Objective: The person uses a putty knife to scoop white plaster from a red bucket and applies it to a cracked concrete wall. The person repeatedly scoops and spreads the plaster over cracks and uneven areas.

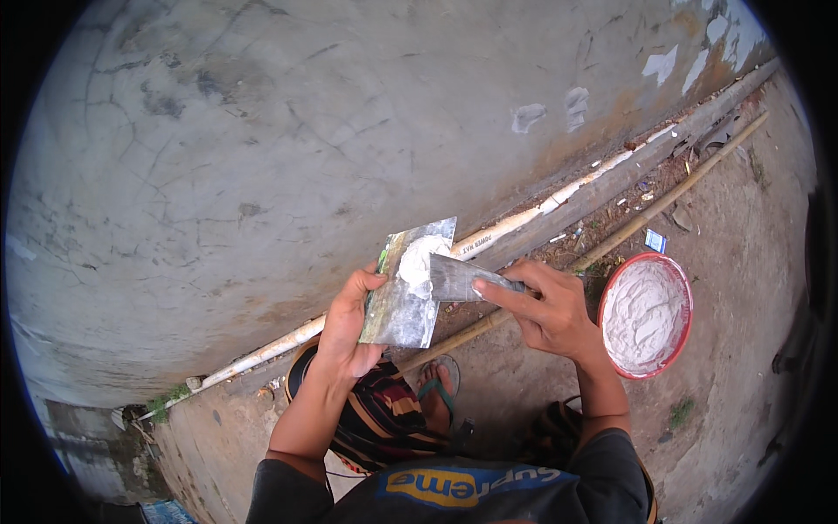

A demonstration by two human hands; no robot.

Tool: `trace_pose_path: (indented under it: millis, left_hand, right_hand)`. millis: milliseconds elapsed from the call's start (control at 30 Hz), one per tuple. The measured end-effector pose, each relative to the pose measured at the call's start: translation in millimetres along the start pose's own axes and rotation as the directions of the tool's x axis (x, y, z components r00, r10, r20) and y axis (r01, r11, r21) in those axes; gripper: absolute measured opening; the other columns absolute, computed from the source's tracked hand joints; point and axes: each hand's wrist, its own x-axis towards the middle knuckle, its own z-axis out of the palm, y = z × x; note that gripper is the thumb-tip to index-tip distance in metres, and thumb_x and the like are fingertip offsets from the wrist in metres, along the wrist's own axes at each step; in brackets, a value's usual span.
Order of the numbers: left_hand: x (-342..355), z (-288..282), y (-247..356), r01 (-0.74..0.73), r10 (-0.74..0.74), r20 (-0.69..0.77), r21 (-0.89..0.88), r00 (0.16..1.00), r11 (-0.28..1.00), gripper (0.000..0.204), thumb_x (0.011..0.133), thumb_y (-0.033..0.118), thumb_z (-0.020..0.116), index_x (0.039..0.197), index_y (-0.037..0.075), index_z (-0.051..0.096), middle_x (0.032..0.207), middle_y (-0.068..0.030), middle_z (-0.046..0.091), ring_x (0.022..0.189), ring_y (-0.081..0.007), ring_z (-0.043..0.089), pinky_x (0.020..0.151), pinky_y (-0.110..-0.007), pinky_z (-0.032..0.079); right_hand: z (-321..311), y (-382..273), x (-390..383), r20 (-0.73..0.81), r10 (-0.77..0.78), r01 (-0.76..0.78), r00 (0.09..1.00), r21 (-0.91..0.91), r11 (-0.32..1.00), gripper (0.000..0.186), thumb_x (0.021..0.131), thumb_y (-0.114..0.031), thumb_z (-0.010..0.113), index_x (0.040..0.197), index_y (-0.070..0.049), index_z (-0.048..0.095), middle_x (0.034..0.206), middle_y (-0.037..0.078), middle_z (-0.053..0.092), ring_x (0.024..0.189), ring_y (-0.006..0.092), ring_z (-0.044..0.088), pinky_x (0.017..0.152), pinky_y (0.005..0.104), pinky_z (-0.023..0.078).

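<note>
My left hand (351, 319) grips a flat rectangular board (400, 319) by its left edge, thumb on top. A dollop of white paste (417, 262) lies on the board's upper right part. In my right hand (552, 307) is a putty knife (458, 281), its wide grey blade pointing left. The blade's edge meets the paste at the board's right side. My right index finger stretches along the knife toward the blade, and the grip is mostly hidden in the fingers. To the right of that hand, a red basin (688, 323) on the ground holds more white paste (644, 314).
A grey cracked wall (262, 157) with a few white patches rises ahead. Along its foot run a white pipe (271, 348) and a bamboo pole (668, 194). Near the basin lies a small blue-and-white packet (655, 241). My sandalled foot (438, 389) stands below the board.
</note>
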Motion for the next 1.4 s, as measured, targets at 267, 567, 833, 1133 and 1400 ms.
trace_pose_path:
  millis: [267,567,833,1133,1400]
  left_hand:
    - [2.4,-10.5,2.6,0.032,-0.031,0.044,-0.018,0.999,0.999,0.039,0.093,0.014,0.045,0.128,-0.002,0.047,0.110,-0.0133,0.064,0.092,-0.0217,0.068,0.082,-0.036,0.058]
    - [-5.5,16.5,10.5,-0.035,0.024,-0.113,-0.099,0.993,0.994,0.034,0.092,0.011,0.048,0.122,-0.005,0.051,0.092,-0.0151,0.070,0.065,-0.0214,0.071,0.051,-0.029,0.061]
    - [-8.2,21.2,14.1,0.006,-0.017,-0.166,-0.068,0.986,0.998,0.031,0.092,0.014,0.048,0.118,-0.003,0.052,0.082,-0.0093,0.066,0.055,-0.0162,0.066,0.044,-0.024,0.057]
    - [-8.1,8.1,14.5,-0.004,0.001,-0.052,-0.069,0.999,0.998,0.038,0.091,0.011,0.045,0.124,-0.007,0.049,0.093,-0.0155,0.067,0.066,-0.0175,0.069,0.050,-0.026,0.059]
    - [-4.4,-15.5,9.6,0.126,-0.104,0.256,-0.073,0.961,0.989,0.046,0.091,0.014,0.046,0.133,-0.005,0.044,0.113,-0.0165,0.065,0.093,-0.0231,0.069,0.084,-0.037,0.058]
  right_hand:
    - [-17.3,-2.4,-4.0,0.085,0.008,0.000,0.996,-0.095,0.995,0.059,0.067,0.003,0.067,0.121,-0.021,0.069,0.079,0.007,0.058,0.063,0.0224,0.058,0.053,0.0324,0.047]
    - [-14.7,15.4,-5.8,-0.089,0.054,-0.049,0.995,0.055,0.997,0.061,0.067,0.007,0.064,0.124,-0.015,0.065,0.083,0.008,0.061,0.068,0.0227,0.062,0.056,0.0332,0.050]
    - [27.3,5.1,3.1,-0.122,0.003,-0.002,0.993,0.007,1.000,0.063,0.065,0.006,0.066,0.123,-0.018,0.067,0.090,0.007,0.063,0.073,0.0232,0.062,0.059,0.0328,0.050]
    - [-0.4,9.1,-4.1,0.108,0.381,-0.357,0.918,0.643,0.678,0.011,0.094,-0.009,0.058,0.097,-0.002,0.065,0.070,0.004,0.062,0.059,0.0107,0.058,0.053,0.0244,0.046]
    - [0.4,13.4,29.0,0.510,0.231,-0.560,0.829,0.753,0.346,0.027,0.099,-0.021,0.058,0.079,-0.003,0.059,0.063,-0.001,0.056,0.051,0.0043,0.051,0.045,0.0198,0.039]
